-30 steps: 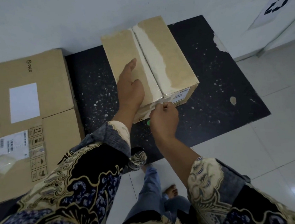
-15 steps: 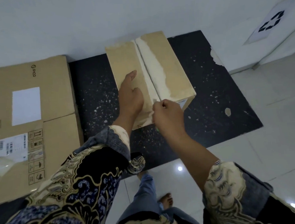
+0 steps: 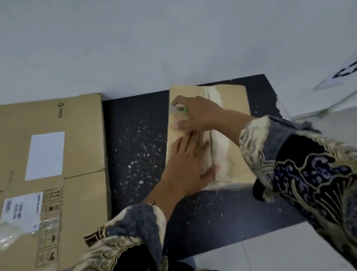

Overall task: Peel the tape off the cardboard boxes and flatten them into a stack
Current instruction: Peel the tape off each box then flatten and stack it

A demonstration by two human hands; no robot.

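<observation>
A small brown cardboard box (image 3: pixel 228 101) lies on a black mat, with a pale torn strip along its centre seam (image 3: pixel 212 145). My left hand (image 3: pixel 188 166) rests flat on the box's left flap, fingers spread and thumb at the seam near the front edge. My right hand (image 3: pixel 201 114) reaches across the seam to the far left part of the top. It pinches a small whitish tool with a green end (image 3: pixel 179 109), which is blurred. My right sleeve hides the box's near right corner.
A large flattened cardboard box (image 3: pixel 80 143) with white labels lies to the left, touching the speckled black mat (image 3: pixel 136 151). A white wall runs behind. A recycling sign (image 3: pixel 352 71) is at far right. Pale floor tiles (image 3: pixel 268 258) lie in front.
My right hand has moved from the box's near edge up and across to its far left part. My left hand has stayed on the left flap. The camera has moved closer over the box.
</observation>
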